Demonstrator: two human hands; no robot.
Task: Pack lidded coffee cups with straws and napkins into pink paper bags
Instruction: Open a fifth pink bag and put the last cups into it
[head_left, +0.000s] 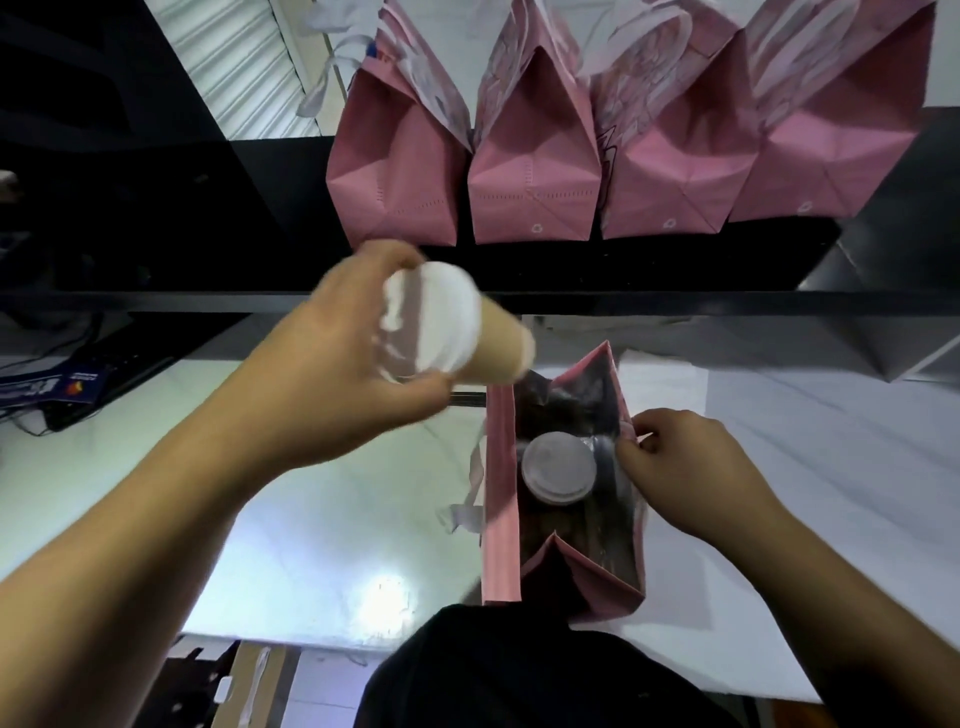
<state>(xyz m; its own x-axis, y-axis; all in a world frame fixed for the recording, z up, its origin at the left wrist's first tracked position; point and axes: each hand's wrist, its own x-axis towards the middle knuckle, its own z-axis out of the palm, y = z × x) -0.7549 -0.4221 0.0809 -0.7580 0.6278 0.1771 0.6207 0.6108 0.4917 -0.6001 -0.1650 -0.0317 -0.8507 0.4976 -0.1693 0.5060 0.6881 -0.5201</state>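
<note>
My left hand (332, 358) grips a tan coffee cup (498, 348) with a white lid (441, 317), tilted and blurred, above the table just left of an open pink paper bag (501, 499). A clear wrapper with something white in it lies under my fingers against the lid. Inside the bag stands one lidded cup (558, 467). My right hand (685, 467) pinches the bag's right rim and holds it open.
Several filled pink bags (535, 176) stand in a row on the black shelf (260, 301) behind. The white table (322, 519) carries a dark keyboard (104, 374) and papers at far left. A grey box (883, 312) sits at right. My dark clothing is at the near edge.
</note>
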